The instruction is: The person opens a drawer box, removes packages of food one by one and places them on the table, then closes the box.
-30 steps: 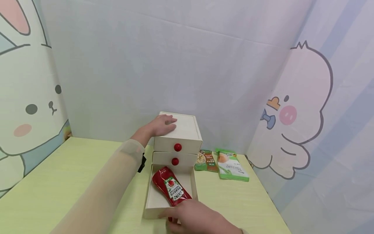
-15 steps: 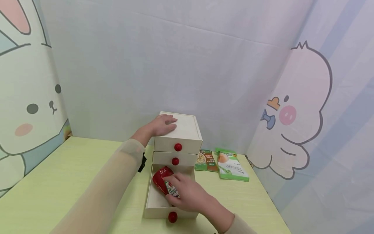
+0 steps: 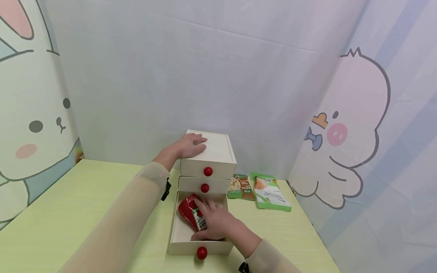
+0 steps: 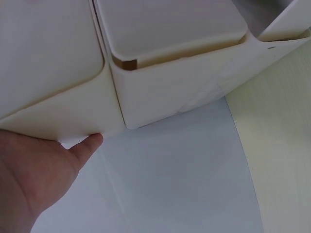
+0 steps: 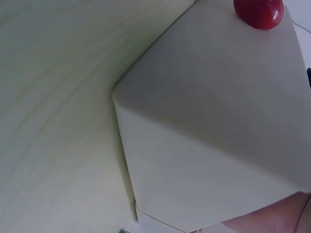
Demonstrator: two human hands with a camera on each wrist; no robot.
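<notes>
A small white cabinet [image 3: 218, 146] with round red knobs stands against the back curtain, its bottom drawer [image 3: 176, 237] pulled out. In that drawer lies a red Heinz ketchup pouch [image 3: 187, 207]. My right hand [image 3: 218, 222] reaches in over the pouch, thumb and fingers spread apart across it; its lower end is hidden under the hand. My left hand [image 3: 189, 146] rests flat on the cabinet's top. In the left wrist view, that hand's thumb [image 4: 87, 148] lies along the cabinet's edge. The right wrist view shows the drawer's outer corner [image 5: 146, 111] and red knob [image 5: 260, 9].
To the right of the cabinet, a brown-and-green food packet [image 3: 244, 188] and a green-and-white packet [image 3: 271, 193] lie on the pale yellow table [image 3: 273, 239]. A plain curtain [image 3: 170, 76] hangs behind, and cartoon-printed panels stand on both sides.
My right hand has left the bottom drawer's knob and moved up into the drawer over the ketchup pouch, where its fingers have spread wider. The left hand has stayed on the cabinet.
</notes>
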